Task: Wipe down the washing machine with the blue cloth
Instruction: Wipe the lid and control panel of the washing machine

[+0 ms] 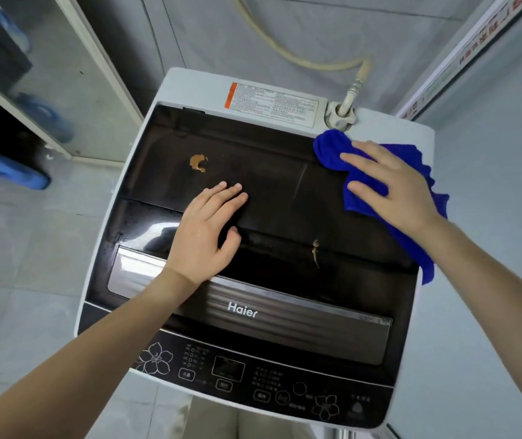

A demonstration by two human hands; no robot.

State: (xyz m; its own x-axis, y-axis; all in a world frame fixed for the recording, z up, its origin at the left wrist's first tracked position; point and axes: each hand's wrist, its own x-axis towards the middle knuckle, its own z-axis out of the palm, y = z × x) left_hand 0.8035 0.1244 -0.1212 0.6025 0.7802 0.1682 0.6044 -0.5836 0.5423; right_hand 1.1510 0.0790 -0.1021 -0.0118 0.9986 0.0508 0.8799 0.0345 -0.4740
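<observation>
A top-loading washing machine (171, 99) with a white body and dark glass lid fills the middle of the view. A brown smear (198, 162) sits on the lid's far left, and a thin brown streak (315, 251) lies nearer the front. My left hand (204, 236) rests flat on the lid, fingers together, holding nothing. My right hand (392, 185) presses flat on the blue cloth (332, 147) at the machine's back right corner. Part of the cloth hangs over the right edge.
A beige hose (301, 60) runs to the inlet fitting (340, 117) just behind the cloth. A warning label (272, 104) lies on the back rim. The control panel (253, 372) is at the front. Blue water bottles (9, 169) stand on the floor at left; a wall is close on the right.
</observation>
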